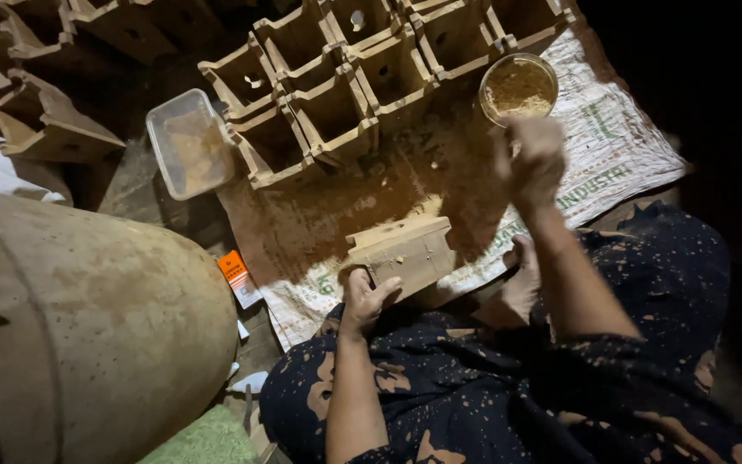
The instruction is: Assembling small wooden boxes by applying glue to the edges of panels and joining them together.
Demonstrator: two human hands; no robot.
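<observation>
left hand (365, 296) gripping mould (403, 252) near end, long axis left-right | right hand (530, 161) fingers pinched, contents unclear, just below bowl (518, 88) | right nearer bowl

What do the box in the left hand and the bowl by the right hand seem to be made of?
Box: probably wood, pale and unpainted, with flat boards and what look like small nails. Bowl: clear glass or plastic, hard to tell which; the tan powder shows through its wall.
</observation>
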